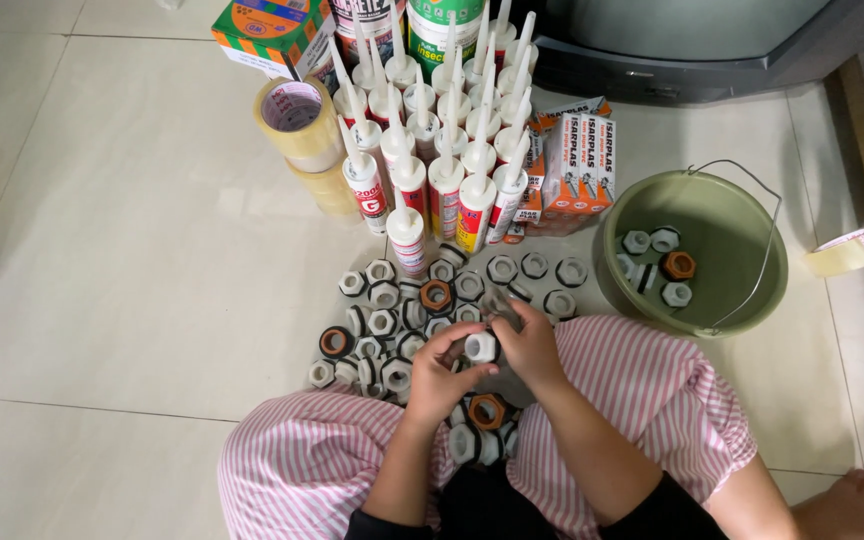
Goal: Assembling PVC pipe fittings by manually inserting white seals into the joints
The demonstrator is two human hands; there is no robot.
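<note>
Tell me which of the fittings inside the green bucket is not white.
It is the brown fitting at the right side of the green bucket. The white fittings around it are all pale; only this one is dark brown.

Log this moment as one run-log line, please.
left hand: holds white fitting | right hand: on same fitting | fittings pile: floor | green bucket: few fittings inside

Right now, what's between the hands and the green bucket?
Head view: only the striped trouser knee lies between the hands and green bucket; no fittings there.
</note>
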